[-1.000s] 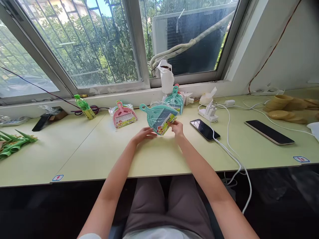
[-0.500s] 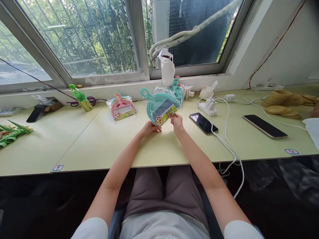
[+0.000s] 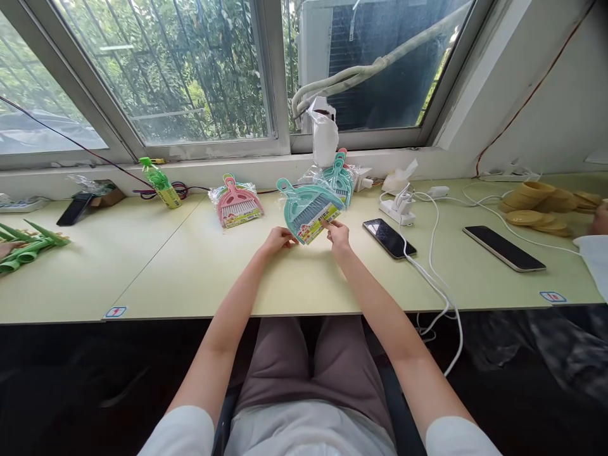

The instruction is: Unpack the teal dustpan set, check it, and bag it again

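Note:
A teal dustpan and brush set (image 3: 310, 209), with grey bristles and a yellow printed label, is tilted above the table in front of me. My right hand (image 3: 338, 234) pinches the label at its lower right edge. At the lower left corner, my left hand (image 3: 279, 240) has its fingers curled against the set's edge, the fingertips partly hidden. Behind it leans another teal dustpan and brush set (image 3: 341, 180) in clear wrapping. Further left lies a pink dustpan and brush set (image 3: 236, 202), also wrapped.
Right of my hands lie a phone (image 3: 389, 238), a power strip (image 3: 398, 209) with white cables, and a second phone (image 3: 504, 248). A green-capped bottle (image 3: 161, 183) leans at the back left. Other people's hands show at both edges, near green stalks (image 3: 33, 247) and tan discs (image 3: 536, 218).
The held dustpan and brush set has turned slightly and its handle sits a bit lower. My left fingers have shifted a little left along its lower edge. The view has moved slightly.

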A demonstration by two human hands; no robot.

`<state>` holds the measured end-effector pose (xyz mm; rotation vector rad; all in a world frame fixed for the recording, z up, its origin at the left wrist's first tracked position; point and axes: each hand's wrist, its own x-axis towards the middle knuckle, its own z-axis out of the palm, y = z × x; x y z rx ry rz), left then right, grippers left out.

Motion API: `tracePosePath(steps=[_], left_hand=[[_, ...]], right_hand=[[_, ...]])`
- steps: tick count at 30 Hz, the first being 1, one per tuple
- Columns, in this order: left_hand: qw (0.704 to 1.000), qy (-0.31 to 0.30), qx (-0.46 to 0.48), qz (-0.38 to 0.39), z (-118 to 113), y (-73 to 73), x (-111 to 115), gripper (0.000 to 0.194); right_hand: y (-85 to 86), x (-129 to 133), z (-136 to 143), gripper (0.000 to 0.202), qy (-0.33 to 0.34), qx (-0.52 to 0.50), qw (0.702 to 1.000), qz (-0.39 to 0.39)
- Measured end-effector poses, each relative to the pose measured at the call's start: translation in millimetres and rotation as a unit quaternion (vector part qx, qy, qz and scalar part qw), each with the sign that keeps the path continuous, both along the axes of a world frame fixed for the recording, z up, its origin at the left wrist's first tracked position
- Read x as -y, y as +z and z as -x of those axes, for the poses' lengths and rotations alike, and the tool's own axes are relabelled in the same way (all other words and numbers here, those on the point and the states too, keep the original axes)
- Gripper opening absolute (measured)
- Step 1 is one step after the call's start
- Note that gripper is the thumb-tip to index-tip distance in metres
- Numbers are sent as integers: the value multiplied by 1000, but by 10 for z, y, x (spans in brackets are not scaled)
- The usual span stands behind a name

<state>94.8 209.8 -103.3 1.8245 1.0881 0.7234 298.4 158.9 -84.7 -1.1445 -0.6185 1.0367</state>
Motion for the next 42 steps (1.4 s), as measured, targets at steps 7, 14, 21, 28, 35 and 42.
tracePosePath(steps=[7, 14, 21, 28, 35, 42], left_hand=[[996, -40, 48, 62, 139, 104, 55, 28], [961, -110, 204, 152, 386, 203, 48, 51], [936, 186, 292, 63, 496, 50, -247, 50], [928, 252, 272, 26, 585, 57, -282, 50], [930, 279, 216, -106, 574, 113, -271, 52], [915, 322, 223, -95, 617, 135, -199, 35]], right_hand=[[-8, 25, 19, 39, -3, 33, 999, 11], [11, 39, -12, 41, 48, 31, 998, 0], [50, 47, 64, 36, 102, 80, 992, -10], [96, 72, 94, 36, 104, 89, 990, -19], [108, 63, 14, 31, 129, 127, 983, -20], [147, 72, -1, 25, 111, 116, 987, -12]])
